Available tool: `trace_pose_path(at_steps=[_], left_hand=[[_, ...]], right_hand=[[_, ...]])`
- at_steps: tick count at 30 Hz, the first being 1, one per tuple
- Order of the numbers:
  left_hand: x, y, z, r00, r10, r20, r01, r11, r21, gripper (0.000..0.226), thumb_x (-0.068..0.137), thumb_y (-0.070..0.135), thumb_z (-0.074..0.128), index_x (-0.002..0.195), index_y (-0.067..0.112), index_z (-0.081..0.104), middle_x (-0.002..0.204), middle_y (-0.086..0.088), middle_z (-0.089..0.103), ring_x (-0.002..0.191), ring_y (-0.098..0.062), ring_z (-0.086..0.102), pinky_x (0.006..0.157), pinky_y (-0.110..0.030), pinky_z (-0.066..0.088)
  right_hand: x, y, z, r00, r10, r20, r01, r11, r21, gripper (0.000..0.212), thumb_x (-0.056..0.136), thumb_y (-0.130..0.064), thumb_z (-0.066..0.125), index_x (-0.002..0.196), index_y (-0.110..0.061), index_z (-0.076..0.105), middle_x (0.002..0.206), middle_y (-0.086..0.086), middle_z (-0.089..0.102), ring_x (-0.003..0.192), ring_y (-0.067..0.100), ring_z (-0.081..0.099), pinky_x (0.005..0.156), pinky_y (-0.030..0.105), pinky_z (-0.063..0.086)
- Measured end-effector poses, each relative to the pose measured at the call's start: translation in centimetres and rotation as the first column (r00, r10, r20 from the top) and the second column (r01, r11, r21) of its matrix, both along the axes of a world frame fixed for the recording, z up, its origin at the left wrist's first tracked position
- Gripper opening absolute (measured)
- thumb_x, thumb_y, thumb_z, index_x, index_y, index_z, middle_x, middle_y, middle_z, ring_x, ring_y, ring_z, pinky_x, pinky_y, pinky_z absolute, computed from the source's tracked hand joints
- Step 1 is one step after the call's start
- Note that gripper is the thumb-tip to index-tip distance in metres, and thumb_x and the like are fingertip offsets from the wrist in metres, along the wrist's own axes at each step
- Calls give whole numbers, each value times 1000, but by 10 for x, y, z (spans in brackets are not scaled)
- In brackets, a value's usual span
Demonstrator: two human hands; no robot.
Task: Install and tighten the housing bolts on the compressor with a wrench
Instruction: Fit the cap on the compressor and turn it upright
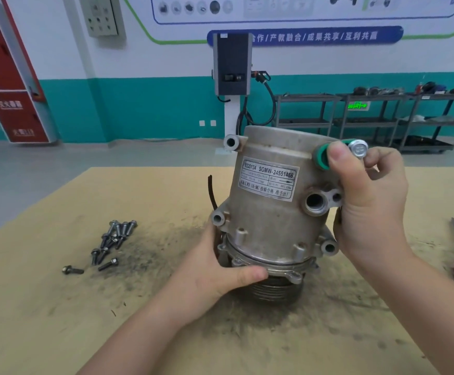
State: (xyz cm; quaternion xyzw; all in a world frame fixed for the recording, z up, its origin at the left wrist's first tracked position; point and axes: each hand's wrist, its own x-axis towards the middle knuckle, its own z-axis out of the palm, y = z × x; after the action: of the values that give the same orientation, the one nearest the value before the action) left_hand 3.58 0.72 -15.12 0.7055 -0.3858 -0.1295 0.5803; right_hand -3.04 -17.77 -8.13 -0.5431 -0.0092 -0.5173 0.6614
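training workshop | parts shelving [377, 115] | wall charger unit [232, 63] | grimy workbench [58, 307]

The left hand [215, 272] reaches in from the table's near edge on a bare forearm, its thumb stretched flat toward the right and the fingers wrapped out of sight. The right hand [369, 201] is raised higher, thumb upright, fingers [382, 161] curled in a pinch.

two bare hands [220, 274] and forearms, no sleeves, gloves or jewellery visible.
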Motion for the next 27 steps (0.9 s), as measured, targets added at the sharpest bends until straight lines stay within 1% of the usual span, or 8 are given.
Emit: trace_pose_path(at_steps=[3,7,10,13,16,18,20,27], left_hand=[[2,0,-3,999,39,5,-39,999,-11,84,64,33,83,137,31,40,112,43,59,104,21,55,77,6,37],[6,0,-4,999,19,-25,-19,1000,-14,91,61,41,86,139,31,40,118,36,61,109,15,57,81,3,39],[8,1,-7,998,18,-55,-18,1000,-2,91,56,47,91,132,38,43,121,34,61,113,11,57,88,-3,42],[8,4,-8,993,63,-100,-64,998,-3,102,42,65,89,131,40,46,128,27,61,122,5,55,104,-22,42],[-1,3,-5,997,57,-54,-55,998,38,94,42,74,84,125,44,50,122,30,63,118,7,57,99,-18,44],[-10,-1,-5,996,86,-8,-86,995,44,94,44,75,83,126,46,48,122,31,62,115,9,56,97,-17,44],[-17,-8,-7,987,161,15,-162,987,13,95,45,71,84,128,47,45,121,31,62,114,11,56,100,-21,44],[-34,-28,-13,954,300,24,-296,950,-95,118,37,66,88,138,38,34,135,15,55,128,-5,50,108,-38,41]], right_hand=[[0,-2,2,997,-23,-79,20,999,-46,67,49,-61,82,82,-25,36,63,-24,54,62,-2,50,62,18,44],[-1,-4,5,983,-61,-175,50,997,-66,63,49,-62,74,84,-24,38,61,-24,51,59,-2,47,61,23,41],[-7,3,7,967,-145,-208,122,985,-118,64,49,-65,73,82,-25,35,68,-19,46,56,-6,45,57,15,40],[-14,15,9,934,-273,-231,227,951,-208,65,50,-69,72,84,-27,35,78,-17,46,59,-13,49,54,5,38],[-18,19,10,904,-331,-271,266,931,-251,68,48,-71,75,83,-30,34,87,-12,44,70,-6,49,58,4,37],[-20,21,11,900,-333,-281,267,931,-249,74,45,-71,81,83,-30,33,88,-10,41,73,-1,46,60,4,36],[-19,23,11,905,-323,-277,260,935,-241,72,42,-72,74,83,-30,32,87,-11,40,69,-7,44,60,3,36],[-17,30,9,935,-280,-218,236,949,-208,65,47,-64,75,83,-29,33,82,-13,44,62,-17,48,58,2,37]])
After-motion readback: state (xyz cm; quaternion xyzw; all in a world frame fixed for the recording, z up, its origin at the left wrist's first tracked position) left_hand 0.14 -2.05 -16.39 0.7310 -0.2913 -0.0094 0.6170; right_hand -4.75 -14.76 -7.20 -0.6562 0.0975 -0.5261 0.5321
